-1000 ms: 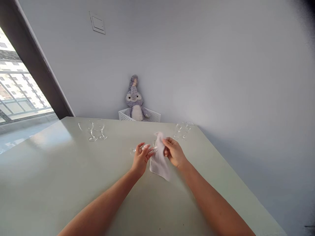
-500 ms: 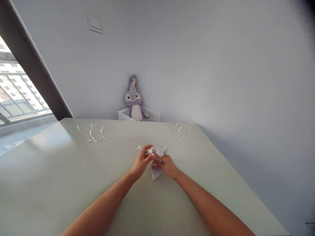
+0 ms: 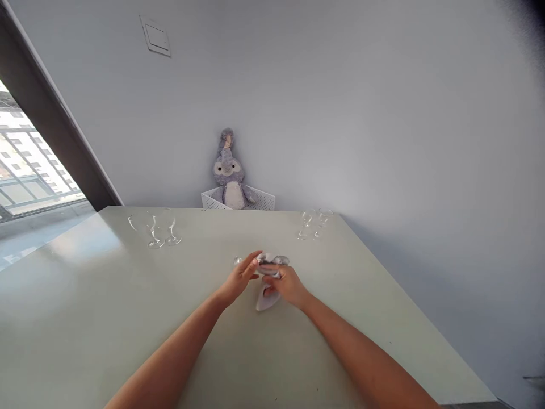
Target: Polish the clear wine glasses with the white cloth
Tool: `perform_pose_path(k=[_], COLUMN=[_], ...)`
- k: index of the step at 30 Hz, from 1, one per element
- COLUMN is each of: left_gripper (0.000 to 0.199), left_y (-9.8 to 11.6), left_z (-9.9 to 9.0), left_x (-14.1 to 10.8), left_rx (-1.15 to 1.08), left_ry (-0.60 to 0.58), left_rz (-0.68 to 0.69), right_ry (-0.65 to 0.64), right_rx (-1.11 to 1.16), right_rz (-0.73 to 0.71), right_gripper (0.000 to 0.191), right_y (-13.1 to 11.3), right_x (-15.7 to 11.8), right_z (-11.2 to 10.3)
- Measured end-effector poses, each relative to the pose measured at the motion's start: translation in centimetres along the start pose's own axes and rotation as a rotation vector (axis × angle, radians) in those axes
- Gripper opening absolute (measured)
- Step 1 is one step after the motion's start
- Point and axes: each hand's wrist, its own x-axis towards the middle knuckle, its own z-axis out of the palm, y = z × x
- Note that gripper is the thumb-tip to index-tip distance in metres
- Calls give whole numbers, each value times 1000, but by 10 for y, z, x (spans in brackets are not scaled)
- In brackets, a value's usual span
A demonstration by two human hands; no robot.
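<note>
Near the middle of the pale table (image 3: pixel 204 329), my right hand (image 3: pixel 288 284) is closed on a light grey cloth (image 3: pixel 267 300), bunched above its fingers and hanging below them. My left hand (image 3: pixel 239 278) is closed at the cloth's left side, its fingertips around a glass mostly hidden by hand and cloth. A small clear glass part (image 3: pixel 237 261) shows just beyond the left fingers; whether it belongs to the held glass I cannot tell.
Two wide stemmed glasses (image 3: pixel 172 232) stand at the back left. Two smaller stemmed glasses (image 3: pixel 320 222) are at the back right. Beyond the far edge, a plush toy (image 3: pixel 234 195) sits in a white perforated basket (image 3: pixel 266 200) against the wall.
My left hand has shifted slightly left and turned, its fingers straighter. The cloth has turned in my right hand, and its hanging end has swung left. The view has moved slightly.
</note>
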Motion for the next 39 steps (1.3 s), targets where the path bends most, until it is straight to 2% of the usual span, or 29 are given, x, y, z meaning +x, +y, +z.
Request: perform_pose_path(k=[2,4,5,7,10,12,15,17,21,23,25,27,30,32,33,36,39], left_gripper=[58,61,59,53,52,53,57,55,50,53,53,48,40,39,38,32,30], left_y=[3,5,5,2,-6,-9,-6,-1,5,4,2,1,1,0,-1,-7,-9], left_z=[0,0,0,0,-2,-2,0,3,5,5,5,4,0,-3,-5,-10,-11], left_x=[-2,-2,-2,0,2,1,-2,-4,-4,-4,-4,-5,-6,-5,-3,0,1], left_rx=[-24,-46,-45,-13,87,172,227,188,60,74,242,574,1135,1348,1397,1425,1401], left_ry=[-55,-30,8,63,38,5,-4,12,52,54,66,149,310,313,278,168,152], left_rz=[79,141,152,122,48,74,161,185,102,35,5,80,402,583,619,546,364], right_ry=[12,-32,-56,-42,65,85,59,34,39,55,77,124,128,28,-24,-124,-70], right_rx=[303,395,340,92,-239,-215,44,88,-411,-669,-821,-824,-482,-265,-196,-110,-130], right_rz=[81,87,67,-23,-157,-92,48,18,-182,-266,-310,-274,-55,55,80,91,43], right_gripper=[38,42,44,47,35,32,39,42,38,33,29,30,35,38,38,38,39], right_y=[-2,-5,-6,-6,-2,1,2,0,3,7,10,12,7,1,-2,-9,-10], right_x=[1,-1,-2,-5,-6,-3,1,0,-8,-10,-7,-3,3,3,3,1,3], right_z=[1,4,6,11,13,11,10,13,18,15,6,-5,-19,-24,-25,-29,-38])
